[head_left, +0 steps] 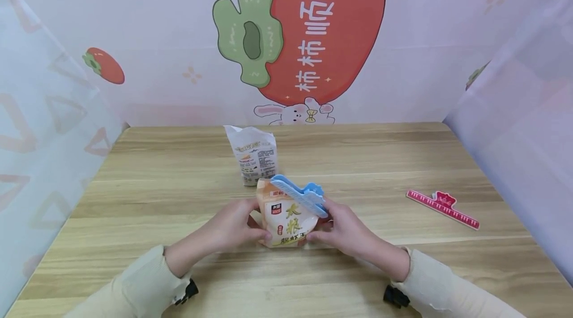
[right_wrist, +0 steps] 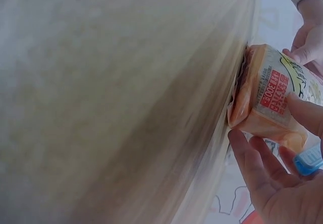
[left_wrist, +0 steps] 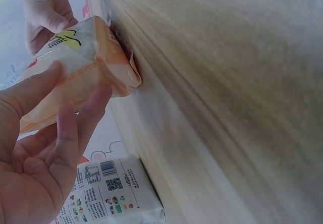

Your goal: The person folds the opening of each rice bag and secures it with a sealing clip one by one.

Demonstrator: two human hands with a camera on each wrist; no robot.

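A small orange-and-white rice bag stands upright before me on the table. A blue sealing clip lies slanted across its top, sloping down to the right. My left hand holds the bag's left side, thumb on the front and fingers reaching round behind, as the left wrist view shows. On the opposite side my right hand holds the bag likewise, its thumb over the printed front. Near the right hand's fingers, the clip's blue end shows in the right wrist view.
Behind the bag, slightly left, a white printed package stands on the wooden table. A red sealing clip lies at the right. A patterned cloth backdrop rises at the table's far edge.
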